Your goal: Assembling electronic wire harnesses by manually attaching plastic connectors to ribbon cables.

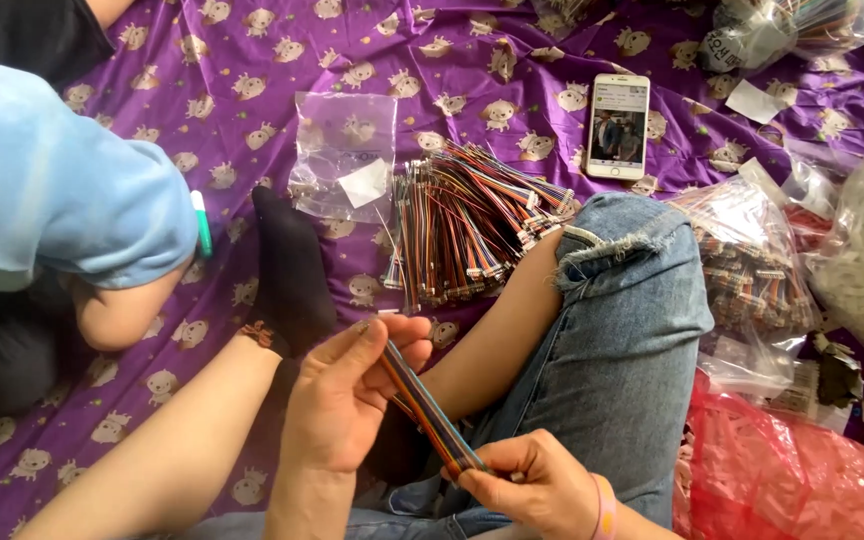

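Holding a flat multicoloured ribbon of bundled jumper wires (430, 410) between both hands, the person sits cross-legged on a purple cloth sheet printed with small cartoon animals (252, 60). The left hand (347, 395) is closed on the upper end of the ribbon, thumb and fingers pinched together over it, wrist bent slightly inward. The right hand (532, 485) is closed on the lower end, fingertips pinched on the strands, with a pink band at the wrist. The ribbon runs diagonally between them, taut and above the lap. Beyond the ribbon lies a loose heap of similar multicoloured wire bundles (472, 225), with a clear plastic bag (344, 150) just beside it and a white smartphone (618, 125) farther off. To the right of the ribbon, past the denim-clad knee (622, 300), sit clear bags of packed wires (752, 260). Risk noted: the pinch grips are narrow, so strands could slip, splay or separate unevenly if pulled askew; the heap could tangle if nudged by the knee.
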